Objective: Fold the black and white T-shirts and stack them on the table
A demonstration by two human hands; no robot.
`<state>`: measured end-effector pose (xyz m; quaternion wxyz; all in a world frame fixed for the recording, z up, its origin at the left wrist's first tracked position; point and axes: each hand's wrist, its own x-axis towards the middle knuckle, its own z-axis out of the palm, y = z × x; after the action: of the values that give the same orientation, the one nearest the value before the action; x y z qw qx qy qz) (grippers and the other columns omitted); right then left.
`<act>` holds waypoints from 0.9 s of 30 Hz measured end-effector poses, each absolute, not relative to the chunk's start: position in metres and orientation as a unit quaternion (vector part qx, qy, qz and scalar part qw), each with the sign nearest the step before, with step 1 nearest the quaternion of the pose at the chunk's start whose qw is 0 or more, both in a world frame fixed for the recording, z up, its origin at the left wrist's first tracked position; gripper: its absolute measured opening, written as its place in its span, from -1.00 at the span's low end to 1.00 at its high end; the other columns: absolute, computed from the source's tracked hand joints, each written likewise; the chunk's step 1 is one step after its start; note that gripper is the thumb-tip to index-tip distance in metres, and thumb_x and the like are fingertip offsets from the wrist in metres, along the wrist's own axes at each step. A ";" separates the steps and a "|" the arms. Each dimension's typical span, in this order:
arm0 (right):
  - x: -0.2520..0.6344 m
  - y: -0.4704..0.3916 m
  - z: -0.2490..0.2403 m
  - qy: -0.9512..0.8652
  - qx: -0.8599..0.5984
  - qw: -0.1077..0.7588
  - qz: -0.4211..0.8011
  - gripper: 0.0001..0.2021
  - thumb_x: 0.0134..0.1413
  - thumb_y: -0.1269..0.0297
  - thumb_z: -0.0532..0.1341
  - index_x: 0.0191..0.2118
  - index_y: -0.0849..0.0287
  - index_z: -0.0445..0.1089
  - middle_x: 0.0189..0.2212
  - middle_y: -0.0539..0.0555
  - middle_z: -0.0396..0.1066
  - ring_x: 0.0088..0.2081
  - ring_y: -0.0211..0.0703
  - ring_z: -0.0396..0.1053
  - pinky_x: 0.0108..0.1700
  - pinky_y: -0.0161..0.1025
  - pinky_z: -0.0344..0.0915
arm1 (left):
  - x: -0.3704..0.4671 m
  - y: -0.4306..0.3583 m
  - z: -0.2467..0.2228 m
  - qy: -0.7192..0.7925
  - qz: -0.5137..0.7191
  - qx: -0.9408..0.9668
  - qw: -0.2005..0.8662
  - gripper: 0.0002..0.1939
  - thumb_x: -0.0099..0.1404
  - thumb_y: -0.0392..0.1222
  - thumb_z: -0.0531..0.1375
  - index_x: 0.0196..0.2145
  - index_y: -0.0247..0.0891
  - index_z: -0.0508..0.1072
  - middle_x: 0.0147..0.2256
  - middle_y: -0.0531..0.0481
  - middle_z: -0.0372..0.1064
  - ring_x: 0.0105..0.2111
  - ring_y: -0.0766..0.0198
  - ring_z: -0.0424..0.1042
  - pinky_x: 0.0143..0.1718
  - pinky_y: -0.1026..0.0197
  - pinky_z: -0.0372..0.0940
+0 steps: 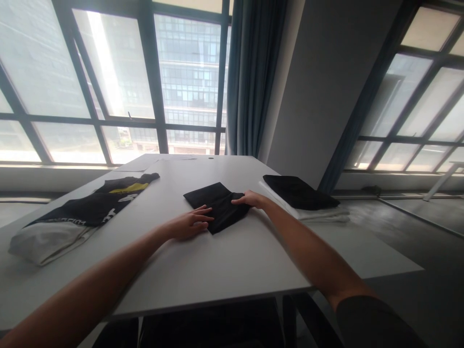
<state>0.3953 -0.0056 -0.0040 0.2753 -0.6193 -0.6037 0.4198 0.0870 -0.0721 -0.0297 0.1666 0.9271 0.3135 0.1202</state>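
A piece of black cloth [220, 207], folded flat into a small bundle, lies on the middle of the white table. My left hand [189, 223] rests at its near left edge, fingers stretched out and partly over the fabric. At the right edge, my right hand [251, 199] pinches the cloth, thumb on top and the other fingers mostly hidden. That side of the cloth looks slightly raised and creased. What kind of garment it is, I cannot tell.
The white table [170, 280] stands before a window. Left lie dark printed clothes [90, 205] with a yellow patch, and a light grey folded garment [47, 239]. On the right, a black folded garment [299, 191] lies over white cloth [322, 214]. Thin sheets [136, 165] lie at the far left.
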 end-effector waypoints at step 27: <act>0.475 0.008 0.020 -0.617 -0.698 0.350 -0.094 -0.60 0.11 0.31 0.22 0.09 0.20 0.40 -0.02 0.24 0.48 0.04 0.08 0.39 0.11 -0.12 0.26 | 0.049 -0.042 -0.035 0.513 0.031 0.854 0.078 -0.21 0.38 0.31 -0.25 0.37 -0.18 0.10 0.41 -0.12 -0.13 0.40 0.05 -0.17 0.35 -0.10 -0.18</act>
<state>0.4753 0.0080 0.0204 0.3496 -0.6983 -0.6174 -0.0944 0.0486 -0.0418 -0.0352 0.0778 0.8540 0.5135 0.0309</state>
